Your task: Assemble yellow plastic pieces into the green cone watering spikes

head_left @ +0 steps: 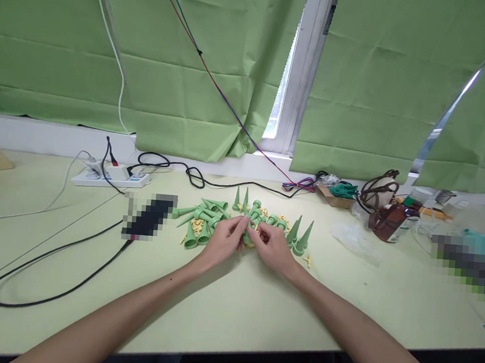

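Note:
My left hand (224,239) and my right hand (271,246) meet at the middle of a pale green table (232,309). Both have their fingers pinched together on a green plastic cone (247,233) held between them. Just behind the hands lies a pile of green cones (206,215), some lying flat and some standing point up (303,239). Small yellow plastic pieces (197,226) are scattered among the cones. What the right fingertips pinch besides the cone is too small to make out.
A white power strip (110,178) with plugs sits at the back left, and a black cable (50,278) loops across the left of the table. A brown bottle (392,224), a small cardboard tray (336,195) and clear plastic bags lie at the right. Green curtains hang behind.

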`<state>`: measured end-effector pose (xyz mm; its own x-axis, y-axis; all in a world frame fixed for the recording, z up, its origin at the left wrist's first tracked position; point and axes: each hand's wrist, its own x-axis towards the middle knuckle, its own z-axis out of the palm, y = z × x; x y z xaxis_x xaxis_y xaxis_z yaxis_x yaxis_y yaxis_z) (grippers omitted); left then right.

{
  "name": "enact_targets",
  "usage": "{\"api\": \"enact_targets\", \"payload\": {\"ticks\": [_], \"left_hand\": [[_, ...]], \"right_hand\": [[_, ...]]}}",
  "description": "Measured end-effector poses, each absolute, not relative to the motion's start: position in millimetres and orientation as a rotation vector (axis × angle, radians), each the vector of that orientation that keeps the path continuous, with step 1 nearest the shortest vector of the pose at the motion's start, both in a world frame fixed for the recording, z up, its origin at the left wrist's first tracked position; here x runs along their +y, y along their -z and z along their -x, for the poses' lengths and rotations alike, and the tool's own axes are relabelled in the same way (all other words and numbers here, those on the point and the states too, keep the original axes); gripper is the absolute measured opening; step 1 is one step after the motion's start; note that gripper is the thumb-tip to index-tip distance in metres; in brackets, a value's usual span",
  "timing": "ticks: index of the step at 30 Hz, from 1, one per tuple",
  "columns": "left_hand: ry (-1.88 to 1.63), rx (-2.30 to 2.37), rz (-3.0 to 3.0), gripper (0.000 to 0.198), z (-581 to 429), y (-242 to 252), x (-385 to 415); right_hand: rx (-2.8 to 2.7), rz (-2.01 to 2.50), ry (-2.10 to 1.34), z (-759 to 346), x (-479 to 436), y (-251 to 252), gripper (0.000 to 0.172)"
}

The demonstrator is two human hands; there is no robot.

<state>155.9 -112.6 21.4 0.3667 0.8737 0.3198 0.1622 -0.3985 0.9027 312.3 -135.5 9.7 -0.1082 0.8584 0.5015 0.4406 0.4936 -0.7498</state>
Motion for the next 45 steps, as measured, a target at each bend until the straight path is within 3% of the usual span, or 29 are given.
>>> {"api": "enact_targets", "payload": {"ticks": [21, 45], "left_hand": [[-1.029, 0.914, -1.893, 0.048, -156.0, -16.7, -109.5], [-0.927, 0.948, -1.953, 0.047, -154.9, -16.5, -111.2]], "right_hand": [[-1.941, 1.079, -0.401, -312.3, -137.7, -6.3, 0.028], [-2.002, 1.133, -0.333, -310.0, -138.0, -5.3, 0.029]]}}
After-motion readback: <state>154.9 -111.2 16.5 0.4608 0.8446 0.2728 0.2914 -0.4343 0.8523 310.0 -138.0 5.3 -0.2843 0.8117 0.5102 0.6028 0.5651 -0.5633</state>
